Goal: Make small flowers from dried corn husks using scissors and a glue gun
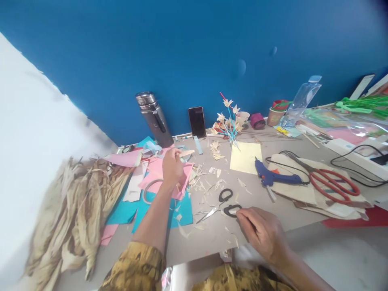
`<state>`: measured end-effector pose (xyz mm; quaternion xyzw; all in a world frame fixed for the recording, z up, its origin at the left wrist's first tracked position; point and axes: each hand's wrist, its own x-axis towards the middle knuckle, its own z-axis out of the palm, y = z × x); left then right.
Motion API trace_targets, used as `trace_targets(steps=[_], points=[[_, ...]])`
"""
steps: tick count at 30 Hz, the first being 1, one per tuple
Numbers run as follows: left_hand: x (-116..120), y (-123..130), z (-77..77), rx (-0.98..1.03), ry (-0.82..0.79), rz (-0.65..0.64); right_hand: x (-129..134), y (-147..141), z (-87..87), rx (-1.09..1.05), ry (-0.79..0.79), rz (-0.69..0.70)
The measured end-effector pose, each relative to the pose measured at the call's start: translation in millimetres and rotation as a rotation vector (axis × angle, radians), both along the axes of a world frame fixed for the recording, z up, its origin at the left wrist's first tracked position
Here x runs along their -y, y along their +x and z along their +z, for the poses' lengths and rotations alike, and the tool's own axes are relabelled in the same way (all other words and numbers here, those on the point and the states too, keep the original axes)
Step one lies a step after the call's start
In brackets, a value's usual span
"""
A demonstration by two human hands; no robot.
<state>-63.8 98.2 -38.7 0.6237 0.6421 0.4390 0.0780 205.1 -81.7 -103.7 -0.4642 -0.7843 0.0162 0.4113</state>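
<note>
My left hand [172, 166] reaches over the pink paper [153, 166] with its fingers pinched. A pale strip of dried husk [187, 153] sticks out to the right from its fingertips. My right hand [263, 233] is curled closed at the table's front edge. Its fingertips lie against or just beside a black handle of the small scissors [214, 211], which rest spread on the table; whether anything is inside its fingers is hidden. Husk scraps [201, 182] are strewn between the hands. Farther back, small husk flowers on blue stems [232, 125] stand near a paper cup [242, 118].
Dried husks [81, 202] hang over the left side. A thermos [154, 119] and a phone [197, 121] stand against the blue wall. At right lie a blue glue gun [277, 176], large red-handled scissors [333, 186] and a power strip [351, 155]. A plastic bottle [300, 103] leans behind.
</note>
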Motion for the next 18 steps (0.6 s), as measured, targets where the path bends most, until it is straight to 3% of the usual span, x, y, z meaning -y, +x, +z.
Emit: trace_targets(steps=[5,12,18], points=[[0,-7,5.4,0.171,0.103,0.13,0,-1,3.2,0.006,0.019,0.008],[-6,-14,1.8,0.29,0.083,0.033,0,-1,5.8,-0.019,0.058,0.016],[-3,-8,5.0,0.229,0.042,0.001,1,-1,3.7,-0.013,0.02,0.012]])
